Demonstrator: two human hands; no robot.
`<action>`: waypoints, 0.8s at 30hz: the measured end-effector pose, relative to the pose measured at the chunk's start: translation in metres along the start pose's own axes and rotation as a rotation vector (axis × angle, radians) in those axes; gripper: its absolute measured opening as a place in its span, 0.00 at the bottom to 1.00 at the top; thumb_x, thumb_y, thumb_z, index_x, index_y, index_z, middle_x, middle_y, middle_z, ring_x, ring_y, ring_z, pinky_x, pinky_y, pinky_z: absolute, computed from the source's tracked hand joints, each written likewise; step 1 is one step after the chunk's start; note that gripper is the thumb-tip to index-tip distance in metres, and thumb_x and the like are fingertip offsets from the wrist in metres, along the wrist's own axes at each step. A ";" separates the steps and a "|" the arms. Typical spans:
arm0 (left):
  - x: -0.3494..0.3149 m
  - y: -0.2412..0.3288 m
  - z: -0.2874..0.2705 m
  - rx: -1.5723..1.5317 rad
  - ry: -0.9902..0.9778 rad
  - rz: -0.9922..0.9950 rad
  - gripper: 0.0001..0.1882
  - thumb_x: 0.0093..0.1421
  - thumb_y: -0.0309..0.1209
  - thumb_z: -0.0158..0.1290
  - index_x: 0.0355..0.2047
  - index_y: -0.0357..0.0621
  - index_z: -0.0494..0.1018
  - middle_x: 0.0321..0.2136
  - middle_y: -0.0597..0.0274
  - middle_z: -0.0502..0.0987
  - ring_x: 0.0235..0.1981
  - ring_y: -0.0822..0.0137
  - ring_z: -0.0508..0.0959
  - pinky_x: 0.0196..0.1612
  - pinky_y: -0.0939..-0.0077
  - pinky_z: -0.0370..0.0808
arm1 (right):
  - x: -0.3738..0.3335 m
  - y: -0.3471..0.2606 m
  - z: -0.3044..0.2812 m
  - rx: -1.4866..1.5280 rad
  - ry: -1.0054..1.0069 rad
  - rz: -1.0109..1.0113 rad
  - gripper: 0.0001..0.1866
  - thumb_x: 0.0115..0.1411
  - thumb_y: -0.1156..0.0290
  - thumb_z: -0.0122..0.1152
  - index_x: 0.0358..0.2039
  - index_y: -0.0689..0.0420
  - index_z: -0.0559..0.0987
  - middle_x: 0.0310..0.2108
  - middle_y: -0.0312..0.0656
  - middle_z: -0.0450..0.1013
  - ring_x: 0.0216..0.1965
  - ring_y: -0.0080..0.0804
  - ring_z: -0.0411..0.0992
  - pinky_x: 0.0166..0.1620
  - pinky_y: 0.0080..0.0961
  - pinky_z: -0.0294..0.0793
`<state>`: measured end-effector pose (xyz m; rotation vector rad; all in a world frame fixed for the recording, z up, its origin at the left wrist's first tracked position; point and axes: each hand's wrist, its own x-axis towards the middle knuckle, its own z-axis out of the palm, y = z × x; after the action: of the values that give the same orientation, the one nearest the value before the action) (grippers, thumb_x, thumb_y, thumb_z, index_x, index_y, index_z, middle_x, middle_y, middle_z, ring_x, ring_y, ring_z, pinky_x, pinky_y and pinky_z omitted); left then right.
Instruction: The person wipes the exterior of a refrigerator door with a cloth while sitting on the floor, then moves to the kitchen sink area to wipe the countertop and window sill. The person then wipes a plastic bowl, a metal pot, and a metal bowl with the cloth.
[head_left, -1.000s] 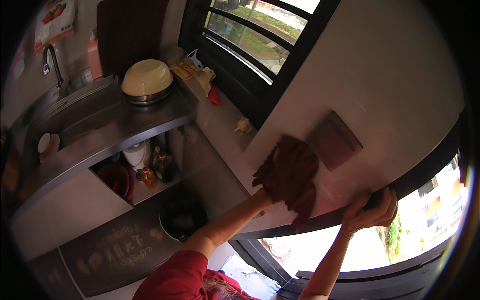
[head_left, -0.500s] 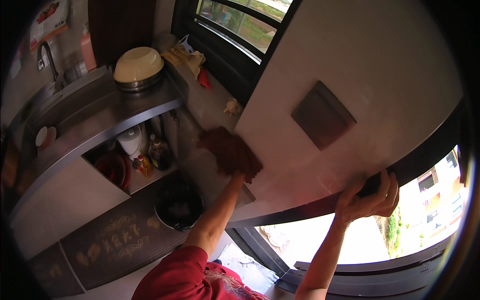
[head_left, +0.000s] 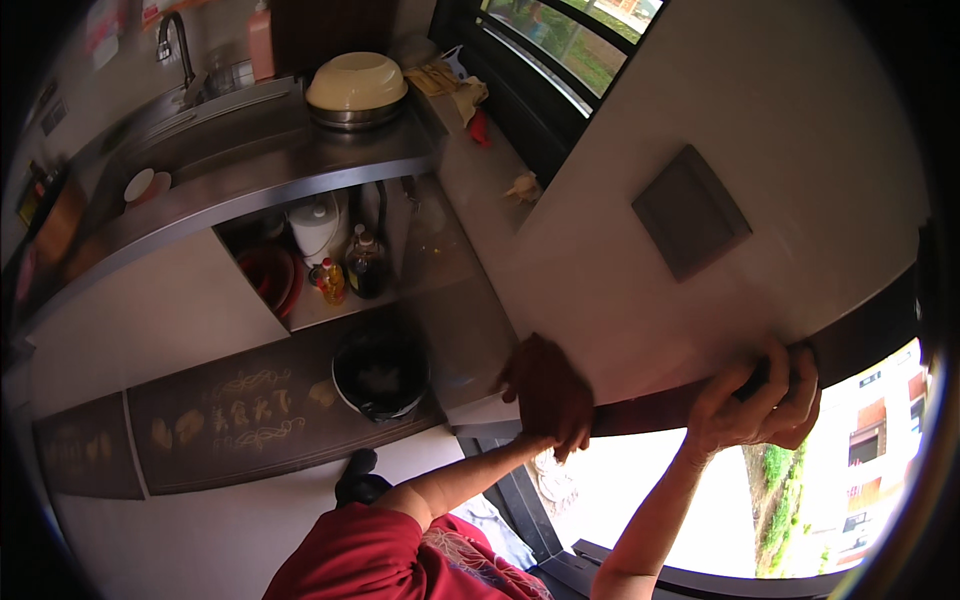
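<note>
The left hand (head_left: 541, 437) has a dark red cloth (head_left: 550, 390). The cloth is at the low end of the pale wall (head_left: 610, 330), next to the dark window edge (head_left: 866, 328). It hides the left fingers, so I can't tell how far open they are. The right hand (head_left: 752, 408) is bent around the dark window edge. Its fingers are curled in tight on it. Up the wall, above both hands, is a dark square plate (head_left: 690, 213).

A bit of garlic (head_left: 523, 188) sits on the ledge (head_left: 490, 190). On the metal table (head_left: 360, 148), a cream bowl (head_left: 357, 80) lies upside down on a metal one. Below, an open cupboard has a white tub (head_left: 318, 228), 2 bottles (head_left: 367, 272) and red bowls (head_left: 290, 285). A black pot (head_left: 380, 370) stands on a dark mat (head_left: 155, 410).
</note>
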<state>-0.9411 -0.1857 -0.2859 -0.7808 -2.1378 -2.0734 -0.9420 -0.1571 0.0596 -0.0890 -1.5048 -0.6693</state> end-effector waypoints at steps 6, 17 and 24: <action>0.054 -0.074 -0.059 0.022 0.012 -0.055 0.23 0.43 0.40 0.53 0.36 0.36 0.69 0.35 0.46 0.68 0.39 0.51 0.67 0.44 0.51 0.62 | -0.001 -0.001 0.000 -0.069 -0.014 -0.033 0.09 0.54 0.68 0.53 0.30 0.53 0.81 0.42 0.37 0.70 0.40 0.35 0.69 0.40 0.33 0.68; 0.144 -0.133 -0.215 0.187 0.027 0.056 0.22 0.40 0.40 0.54 0.31 0.36 0.70 0.30 0.46 0.69 0.34 0.51 0.69 0.38 0.49 0.65 | -0.010 0.007 0.010 -0.109 -0.062 -0.081 0.09 0.55 0.66 0.52 0.31 0.52 0.79 0.45 0.39 0.69 0.45 0.39 0.66 0.47 0.36 0.61; 0.234 -0.143 -0.303 0.317 0.071 0.171 0.22 0.38 0.41 0.55 0.29 0.35 0.70 0.27 0.46 0.69 0.30 0.52 0.70 0.35 0.48 0.67 | -0.012 -0.006 0.013 -0.170 -0.080 -0.017 0.10 0.59 0.64 0.50 0.36 0.53 0.77 0.47 0.40 0.69 0.49 0.37 0.63 0.50 0.35 0.57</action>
<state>-1.2913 -0.3963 -0.2993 -0.8019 -2.1967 -1.6033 -0.9552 -0.1524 0.0479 -0.2350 -1.5243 -0.8149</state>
